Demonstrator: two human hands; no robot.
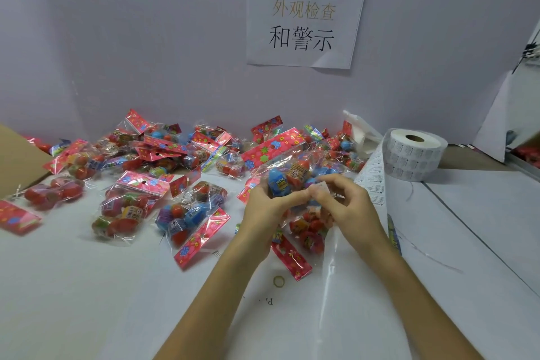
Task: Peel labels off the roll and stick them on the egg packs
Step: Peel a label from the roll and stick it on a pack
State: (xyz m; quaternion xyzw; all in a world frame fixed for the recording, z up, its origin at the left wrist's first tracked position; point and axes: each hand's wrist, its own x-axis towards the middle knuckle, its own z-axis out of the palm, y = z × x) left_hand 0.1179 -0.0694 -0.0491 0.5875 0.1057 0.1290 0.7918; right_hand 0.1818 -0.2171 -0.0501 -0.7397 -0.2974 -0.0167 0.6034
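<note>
Left hand: the left hand [263, 204] has its fingers curled round the held egg pack [292, 172], gripping it from the near left side, thumb laid along the front.
Right hand: the right hand [347, 202] has its fingers bent, and thumb and forefinger pinch a small pale label [321, 187] against the front of the pack.
Held egg pack: a clear bag of blue, red and orange eggs with a red flowered header, raised just above the table [87, 286], right of centre.
Label roll: the label roll [415, 155] lies flat at the rear right, near the wall; its printed strip [374, 181] trails forward and down, passing just behind the right hand.
Under the hands: another egg pack [309, 231] lies partly hidden by both wrists, its red header pointing toward the camera.
Pile: many more egg packs [181, 152] are heaped along the wall and spread leftward, some overlapping.
Loose items: a rubber band [278, 281] lies between the forearms; clear film [336, 272] lies crumpled beside the right forearm.
Left edge: a cardboard flap [17, 155] touches the pile.
Wall: a paper sign [304, 17] with printed characters is taped up above the pile.
</note>
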